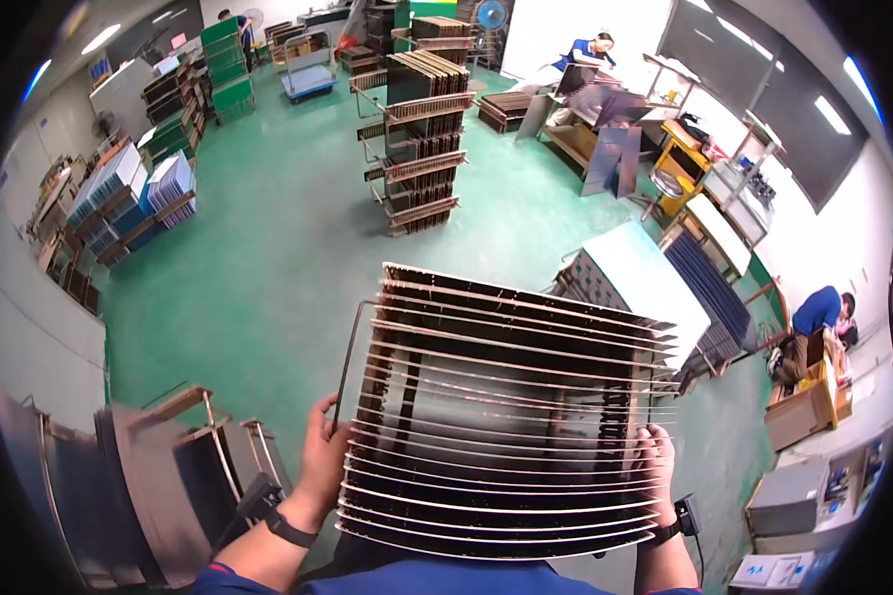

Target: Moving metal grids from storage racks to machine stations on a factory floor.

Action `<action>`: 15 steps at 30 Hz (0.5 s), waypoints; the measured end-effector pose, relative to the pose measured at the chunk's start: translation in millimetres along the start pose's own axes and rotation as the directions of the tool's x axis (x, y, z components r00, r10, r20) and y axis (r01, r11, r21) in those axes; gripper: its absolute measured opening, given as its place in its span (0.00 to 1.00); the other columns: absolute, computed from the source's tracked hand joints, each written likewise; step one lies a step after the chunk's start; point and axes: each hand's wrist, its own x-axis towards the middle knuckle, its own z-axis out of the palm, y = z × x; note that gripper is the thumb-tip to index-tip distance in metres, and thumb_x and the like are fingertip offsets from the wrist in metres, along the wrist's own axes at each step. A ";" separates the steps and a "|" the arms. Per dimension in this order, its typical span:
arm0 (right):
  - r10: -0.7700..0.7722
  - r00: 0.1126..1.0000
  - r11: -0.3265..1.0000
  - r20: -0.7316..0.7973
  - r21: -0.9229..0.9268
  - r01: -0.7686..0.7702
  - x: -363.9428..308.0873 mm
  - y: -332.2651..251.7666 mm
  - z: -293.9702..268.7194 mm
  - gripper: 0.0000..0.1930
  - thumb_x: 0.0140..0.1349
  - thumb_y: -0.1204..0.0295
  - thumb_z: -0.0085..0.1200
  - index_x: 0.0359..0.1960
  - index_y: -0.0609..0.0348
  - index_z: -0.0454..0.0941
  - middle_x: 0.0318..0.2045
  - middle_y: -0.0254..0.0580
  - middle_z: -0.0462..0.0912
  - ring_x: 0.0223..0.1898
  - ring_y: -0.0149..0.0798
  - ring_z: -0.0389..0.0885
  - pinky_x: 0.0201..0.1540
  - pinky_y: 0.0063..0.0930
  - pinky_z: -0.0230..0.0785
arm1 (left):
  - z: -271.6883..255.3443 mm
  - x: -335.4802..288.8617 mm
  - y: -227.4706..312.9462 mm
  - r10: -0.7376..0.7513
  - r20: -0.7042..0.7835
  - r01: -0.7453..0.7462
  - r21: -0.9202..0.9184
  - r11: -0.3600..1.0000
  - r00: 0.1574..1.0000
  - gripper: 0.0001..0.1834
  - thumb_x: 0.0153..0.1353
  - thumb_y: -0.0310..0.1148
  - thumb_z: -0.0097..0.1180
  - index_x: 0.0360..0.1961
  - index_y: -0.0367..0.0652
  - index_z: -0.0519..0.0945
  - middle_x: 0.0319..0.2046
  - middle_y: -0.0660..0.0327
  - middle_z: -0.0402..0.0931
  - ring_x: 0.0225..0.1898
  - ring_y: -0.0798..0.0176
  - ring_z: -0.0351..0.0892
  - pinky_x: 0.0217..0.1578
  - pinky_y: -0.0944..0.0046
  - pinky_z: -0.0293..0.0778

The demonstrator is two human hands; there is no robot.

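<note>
A slotted rack (pixel 377 372) full of thin dark panels (pixel 511 347) with pale edges is held up in front of my body. Some slots in its middle show gaps through to the floor. My left hand (pixel 322 446) grips the rack's left side, below a bent wire handle (pixel 352 342). On the opposite side, my right hand (pixel 657 456) is closed around the rack's edge, its fingers partly hidden by the panels. Both wrists wear dark straps.
Ahead on the green floor stands a tall stack of similar racks (pixel 422 149). A white-topped stack (pixel 640 278) is close on my right. Dark panels in frames (pixel 208 466) stand near on the left. A blue cart (pixel 310 81) and several seated or standing people (pixel 819 312) are around.
</note>
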 end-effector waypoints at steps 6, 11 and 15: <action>-0.103 0.993 0.995 0.055 0.016 0.103 194.2 -29.5 64.8 0.08 0.70 0.64 0.57 0.40 0.54 0.76 0.25 0.21 0.72 0.21 0.18 0.66 0.22 0.14 0.58 | 74.2 178.2 77.1 0.042 0.007 -0.042 -0.055 0.998 0.999 0.27 0.69 0.24 0.49 0.68 0.40 0.59 0.40 0.58 0.80 0.42 0.67 0.79 0.47 0.67 0.73; 0.088 0.987 0.976 0.131 0.185 -0.112 365.8 -73.2 133.2 0.17 0.67 0.61 0.61 0.50 0.55 0.74 0.31 0.23 0.73 0.32 0.22 0.70 0.34 0.17 0.64 | 142.0 326.0 121.9 0.124 -0.017 -0.125 -0.102 0.987 0.992 0.29 0.68 0.26 0.51 0.69 0.39 0.59 0.41 0.58 0.80 0.43 0.67 0.78 0.48 0.66 0.73; 0.095 0.978 0.965 0.187 0.224 -0.136 513.0 -117.6 184.7 0.19 0.70 0.64 0.58 0.55 0.60 0.71 0.37 0.30 0.76 0.37 0.26 0.73 0.41 0.22 0.69 | 184.6 427.0 161.3 0.115 -0.048 -0.119 -0.110 0.987 0.992 0.31 0.68 0.29 0.54 0.70 0.38 0.59 0.42 0.60 0.78 0.44 0.68 0.76 0.50 0.65 0.72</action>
